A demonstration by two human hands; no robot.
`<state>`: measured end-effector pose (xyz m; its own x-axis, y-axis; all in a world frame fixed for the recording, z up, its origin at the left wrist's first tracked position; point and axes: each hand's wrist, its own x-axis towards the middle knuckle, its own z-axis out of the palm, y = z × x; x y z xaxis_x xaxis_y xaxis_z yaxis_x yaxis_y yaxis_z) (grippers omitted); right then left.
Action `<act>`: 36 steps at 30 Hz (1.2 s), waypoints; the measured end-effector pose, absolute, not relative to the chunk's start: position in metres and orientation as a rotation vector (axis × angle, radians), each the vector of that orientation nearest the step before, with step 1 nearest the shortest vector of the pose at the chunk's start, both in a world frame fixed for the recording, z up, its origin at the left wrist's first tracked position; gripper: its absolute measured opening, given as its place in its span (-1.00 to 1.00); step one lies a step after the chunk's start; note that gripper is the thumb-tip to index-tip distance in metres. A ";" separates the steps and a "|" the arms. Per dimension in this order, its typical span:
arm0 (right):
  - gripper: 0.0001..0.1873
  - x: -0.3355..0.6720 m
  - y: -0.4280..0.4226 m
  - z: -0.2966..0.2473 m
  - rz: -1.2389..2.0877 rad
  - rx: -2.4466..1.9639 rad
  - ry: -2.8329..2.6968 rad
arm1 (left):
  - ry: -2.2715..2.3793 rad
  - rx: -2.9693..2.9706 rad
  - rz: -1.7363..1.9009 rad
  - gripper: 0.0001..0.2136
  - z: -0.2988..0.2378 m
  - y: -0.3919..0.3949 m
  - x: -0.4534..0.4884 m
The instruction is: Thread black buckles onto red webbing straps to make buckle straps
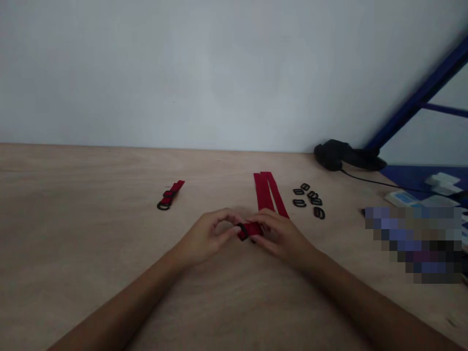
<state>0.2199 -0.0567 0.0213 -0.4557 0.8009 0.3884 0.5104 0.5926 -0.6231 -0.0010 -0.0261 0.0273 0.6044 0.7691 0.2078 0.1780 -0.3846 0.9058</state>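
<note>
Both my hands meet at the middle of the wooden table. My left hand and my right hand pinch a short red strap with a small black buckle at its left end. Their fingers are curled round it. Just behind my right hand lie a few long red straps, side by side. To their right sits a cluster of several black buckles. A finished red strap with black rings lies apart on the left.
A black device with a cable rests at the back right by the white wall. Blue framing and white boxes stand at the far right, with a blurred patch below them.
</note>
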 end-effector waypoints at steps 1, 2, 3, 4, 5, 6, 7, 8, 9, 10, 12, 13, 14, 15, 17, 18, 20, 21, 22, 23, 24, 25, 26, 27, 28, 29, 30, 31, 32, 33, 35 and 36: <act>-0.69 0.220 -0.056 0.021 0.532 -1.062 -2.148 | 0.770 1.890 0.782 -0.86 0.028 -0.027 -0.001; -0.71 0.221 -0.055 0.020 0.494 -1.085 -2.148 | 0.786 1.910 0.769 -0.84 0.029 -0.027 -0.001; -0.72 0.221 -0.055 0.019 0.453 -1.104 -2.156 | 0.799 1.954 0.747 -0.83 0.029 -0.027 -0.001; -0.71 0.220 -0.055 0.018 0.414 -1.119 -2.170 | 0.811 2.015 0.722 -0.82 0.030 -0.027 -0.001; -0.69 0.220 -0.055 0.017 0.383 -1.132 -2.184 | 0.821 2.088 0.695 -0.80 0.029 -0.027 -0.001; -0.67 0.219 -0.056 0.016 0.363 -1.144 -2.200 | 0.832 2.165 0.665 -0.78 0.028 -0.027 -0.001; -0.66 0.218 -0.056 0.016 0.348 -1.154 -2.212 | 0.841 2.237 0.634 -0.77 0.027 -0.027 -0.001; -0.67 0.217 -0.057 0.015 0.342 -1.169 -2.216 | 0.852 2.299 0.604 -0.78 0.025 -0.026 -0.001; -0.71 0.217 -0.057 0.015 0.346 -1.189 -2.205 | 0.868 2.357 0.580 -0.79 0.023 -0.025 -0.002; -0.77 0.216 -0.057 0.015 0.352 -1.209 -2.178 | 0.893 2.410 0.559 -0.80 0.021 -0.023 -0.003; -0.83 0.215 -0.057 0.014 0.373 -1.265 -2.084 | 0.939 2.505 0.533 -0.80 0.018 -0.019 -0.007; -0.82 0.216 -0.056 0.014 0.393 -1.307 -2.012 | 0.955 2.539 0.524 -0.81 0.017 -0.017 -0.009; -0.81 0.217 -0.055 0.014 0.418 -1.353 -1.932 | 0.966 2.563 0.518 -0.81 0.016 -0.015 -0.011; -0.78 0.217 -0.054 0.013 0.445 -1.391 -1.855 | 0.971 2.579 0.509 -0.81 0.016 -0.013 -0.014; -0.74 0.219 -0.053 0.011 0.496 -1.439 -1.747 | 0.977 2.595 0.483 -0.80 0.017 -0.011 -0.017; -0.74 0.220 -0.053 0.011 0.512 -1.439 -1.730 | 0.985 2.600 0.479 -0.79 0.017 -0.011 -0.017; -0.76 0.219 -0.053 0.010 0.518 -1.390 -1.773 | 0.984 2.616 0.491 -0.74 0.017 -0.013 -0.016; -0.77 0.218 -0.054 0.010 0.512 -1.348 -1.814 | 0.976 2.626 0.503 -0.70 0.016 -0.014 -0.014; -0.77 0.217 -0.055 0.011 0.504 -1.303 -1.859 | 0.965 2.636 0.515 -0.68 0.015 -0.016 -0.011; -0.76 0.216 -0.056 0.012 0.493 -1.263 -1.902 | 0.949 2.647 0.515 -0.69 0.014 -0.017 -0.009; -0.75 0.215 -0.058 0.013 0.480 -1.239 -1.946 | 0.934 2.656 0.505 -0.72 0.012 -0.018 -0.006; -0.72 0.213 -0.059 0.015 0.457 -1.233 -1.991 | 0.917 2.661 0.491 -0.76 0.011 -0.018 -0.004; -0.68 0.212 -0.061 0.016 0.418 -1.246 -2.041 | 0.903 2.665 0.482 -0.79 0.009 -0.018 -0.003; -0.65 0.211 -0.062 0.017 0.363 -1.273 -2.099 | 0.888 2.668 0.472 -0.80 0.008 -0.018 -0.002; -0.62 0.210 -0.062 0.018 0.300 -1.307 -2.159 | 0.876 2.668 0.462 -0.81 0.007 -0.017 -0.002; -0.61 0.209 -0.063 0.018 0.239 -1.342 -2.219 | 0.869 2.667 0.458 -0.81 0.006 -0.016 -0.003; -0.62 0.209 -0.064 0.019 0.190 -1.376 -2.275 | 0.868 2.665 0.457 -0.81 0.006 -0.015 -0.004; -0.65 0.208 -0.064 0.019 0.162 -1.404 -2.322 | 0.868 2.663 0.452 -0.81 0.006 -0.014 -0.006; -0.69 0.207 -0.064 0.019 0.159 -1.426 -2.360 | 0.869 2.661 0.445 -0.81 0.007 -0.013 -0.007; -0.72 0.206 -0.064 0.019 0.172 -1.441 -2.389 | 0.868 2.659 0.436 -0.82 0.007 -0.013 -0.009; -0.77 0.205 -0.064 0.019 0.216 -1.445 -2.425 | 0.868 2.660 0.414 -0.82 0.010 -0.012 -0.012; -0.77 0.206 -0.064 0.020 0.235 -1.441 -2.436 | 0.870 2.663 0.404 -0.82 0.011 -0.011 -0.014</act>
